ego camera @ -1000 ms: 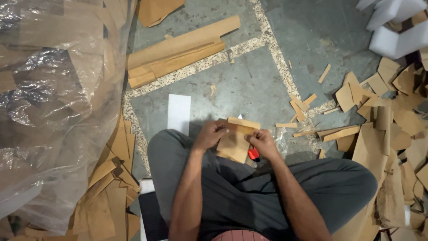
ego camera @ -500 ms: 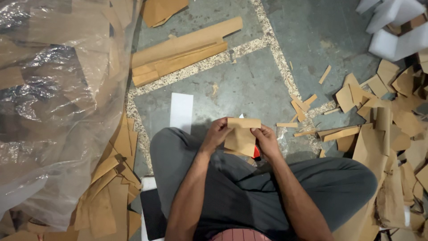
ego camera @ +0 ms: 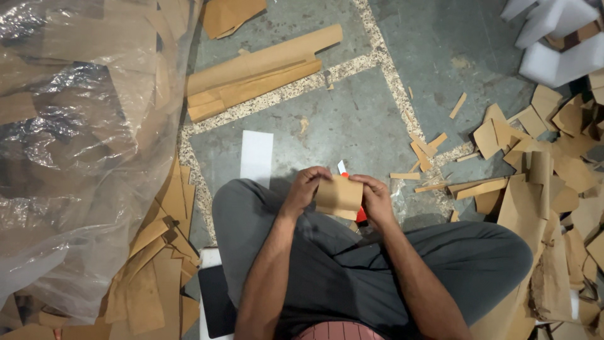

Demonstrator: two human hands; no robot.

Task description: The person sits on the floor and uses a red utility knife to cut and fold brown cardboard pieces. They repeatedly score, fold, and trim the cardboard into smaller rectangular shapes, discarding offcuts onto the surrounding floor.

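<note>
Concrete floor [ego camera: 352, 126], cardboard scraps all round.
Both hands, left hand [ego camera: 306, 189] and right hand [ego camera: 375, 196], pinch one cardboard piece [ego camera: 338, 196] between them, fingers clamped on opposite edges.

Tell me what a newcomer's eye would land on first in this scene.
First, the small brown cardboard piece at centre, held between the left hand and the right hand above the crossed legs, with a red-and-white tool peeking out behind it. Next, the big crumpled clear plastic sheet filling the left side. Then the heap of cardboard scraps on the right, below white foam blocks.
</note>
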